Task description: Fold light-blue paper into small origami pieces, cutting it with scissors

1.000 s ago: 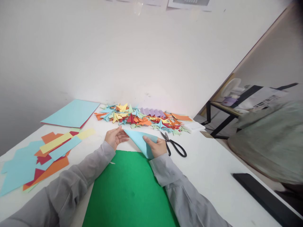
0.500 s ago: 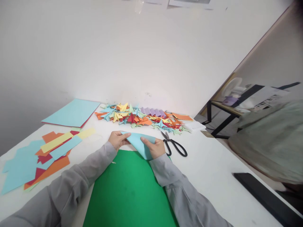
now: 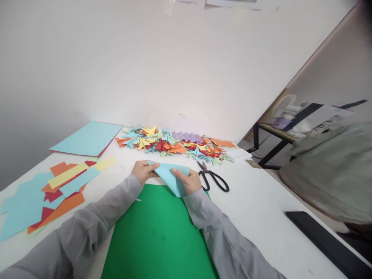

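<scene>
A light blue sheet of paper [image 3: 171, 175], bent over into a triangle-like shape, is held between both hands just above the far end of a green mat [image 3: 159, 232]. My left hand [image 3: 143, 171] pinches its left corner, thumb on top. My right hand [image 3: 190, 181] grips the right side, with the thumb pressed on the upper face and the other fingers mostly hidden behind. Black-handled scissors [image 3: 213, 179] lie on the table just right of my right hand, blades pointing away.
Behind the hands lies a long heap of small folded paper planes [image 3: 162, 143]. Coloured paper offcuts [image 3: 69, 182] spread on the left, and a stack of blue sheets [image 3: 87, 137] sits beyond them. A long black object [image 3: 325, 242] rests along the right edge of the white table [image 3: 252, 205].
The upper edge of the blue paper looks straighter and its fold flatter between my hands. Both hands keep their hold, and the view has shifted very slightly.
</scene>
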A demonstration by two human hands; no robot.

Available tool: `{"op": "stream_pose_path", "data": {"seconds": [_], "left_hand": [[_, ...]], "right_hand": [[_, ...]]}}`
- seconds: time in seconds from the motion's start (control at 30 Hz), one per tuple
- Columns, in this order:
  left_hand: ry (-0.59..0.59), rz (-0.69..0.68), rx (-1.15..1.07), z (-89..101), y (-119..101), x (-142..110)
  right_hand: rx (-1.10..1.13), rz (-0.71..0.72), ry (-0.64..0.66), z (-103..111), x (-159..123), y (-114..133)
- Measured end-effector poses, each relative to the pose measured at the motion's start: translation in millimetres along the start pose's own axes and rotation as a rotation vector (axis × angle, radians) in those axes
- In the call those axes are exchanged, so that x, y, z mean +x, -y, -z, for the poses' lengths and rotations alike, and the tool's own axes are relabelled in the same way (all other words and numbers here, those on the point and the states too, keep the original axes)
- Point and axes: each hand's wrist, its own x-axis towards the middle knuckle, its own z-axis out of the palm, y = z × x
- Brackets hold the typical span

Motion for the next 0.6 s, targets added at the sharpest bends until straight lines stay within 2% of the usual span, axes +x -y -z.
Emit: {"op": "stream_pose_path", "data": {"seconds": [0.6], "left_hand": [[0.051, -0.003, 0.009, 5.0, 1.2, 1.7]], "right_hand": [[0.023, 0.023, -0.011, 0.2, 1.6, -1.7]]}}
